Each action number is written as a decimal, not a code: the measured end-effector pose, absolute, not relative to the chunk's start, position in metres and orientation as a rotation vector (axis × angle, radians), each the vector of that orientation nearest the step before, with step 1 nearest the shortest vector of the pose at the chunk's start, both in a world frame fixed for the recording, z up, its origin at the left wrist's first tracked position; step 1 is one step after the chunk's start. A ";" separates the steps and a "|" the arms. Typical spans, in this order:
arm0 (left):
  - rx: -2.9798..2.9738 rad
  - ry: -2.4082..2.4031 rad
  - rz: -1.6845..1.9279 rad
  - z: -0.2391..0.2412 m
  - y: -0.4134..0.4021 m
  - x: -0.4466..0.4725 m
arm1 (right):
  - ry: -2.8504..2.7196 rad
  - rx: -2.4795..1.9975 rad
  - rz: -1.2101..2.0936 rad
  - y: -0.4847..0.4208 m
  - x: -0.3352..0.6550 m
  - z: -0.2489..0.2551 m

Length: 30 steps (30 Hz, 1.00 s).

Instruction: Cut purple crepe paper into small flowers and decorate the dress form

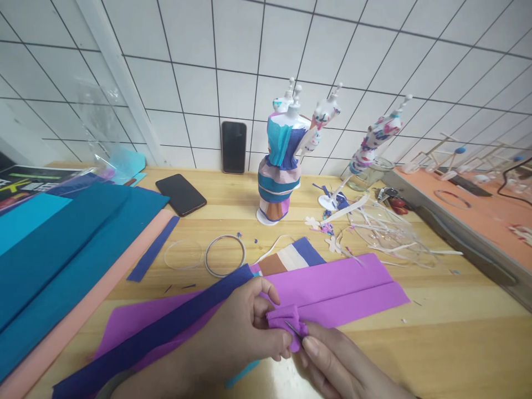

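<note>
Between the thumb and fingers of my left hand (pixel 253 321) is a small folded piece of purple crepe paper (pixel 283 316). My right hand (pixel 336 354) closes around a thin pointed metal tool (pixel 293 329), whose tip lies against that piece; the rest of the tool is hidden by my fingers. Under and behind both hands stretches a long purple crepe paper sheet (pixel 332 288). A dark blue crepe strip (pixel 166 327) crosses it, partly beneath my left arm. Just beyond is a striped brown, white and blue piece (pixel 286 260).
A small dress form (pixel 279 185) in paper clothing stands behind, with several other forms around it. Two phones (pixel 181 194) (pixel 234 147), a silver ring (pixel 225 255), teal paper sheets (pixel 83 249) and paper scraps (pixel 344 208) surround the work area. An orange-topped surface (pixel 490 205) adjoins at right.
</note>
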<state>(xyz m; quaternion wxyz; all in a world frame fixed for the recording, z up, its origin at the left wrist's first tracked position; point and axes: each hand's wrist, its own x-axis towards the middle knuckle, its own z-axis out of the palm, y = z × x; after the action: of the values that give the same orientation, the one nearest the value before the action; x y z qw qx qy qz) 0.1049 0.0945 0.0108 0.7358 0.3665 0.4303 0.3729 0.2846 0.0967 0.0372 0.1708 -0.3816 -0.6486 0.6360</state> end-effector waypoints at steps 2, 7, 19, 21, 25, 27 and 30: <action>0.803 0.944 0.815 0.012 0.094 0.104 | -1.836 -1.096 1.807 0.097 0.284 0.041; 0.824 0.937 0.801 0.014 0.094 0.104 | -1.805 -1.132 1.810 0.095 0.283 0.041; 0.830 0.939 0.800 0.017 0.096 0.103 | -1.742 -1.151 1.918 0.099 0.286 0.048; 0.830 0.909 0.827 0.013 0.096 0.103 | -1.727 -1.144 1.912 0.099 0.285 0.049; 0.825 0.889 0.858 0.009 0.095 0.103 | -1.763 -1.116 1.855 0.102 0.282 0.048; 0.814 0.880 0.867 0.010 0.095 0.104 | -1.814 -1.073 1.812 0.103 0.281 0.046; 0.810 0.863 0.876 0.013 0.094 0.104 | -1.839 -1.028 1.803 0.104 0.281 0.044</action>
<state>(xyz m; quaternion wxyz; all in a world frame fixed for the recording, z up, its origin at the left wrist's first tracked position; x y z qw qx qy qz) 0.1044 0.0943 0.0128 0.7411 0.3695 0.3934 0.3994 0.2806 0.1040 0.0445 0.1833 -0.3644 -0.6521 0.6390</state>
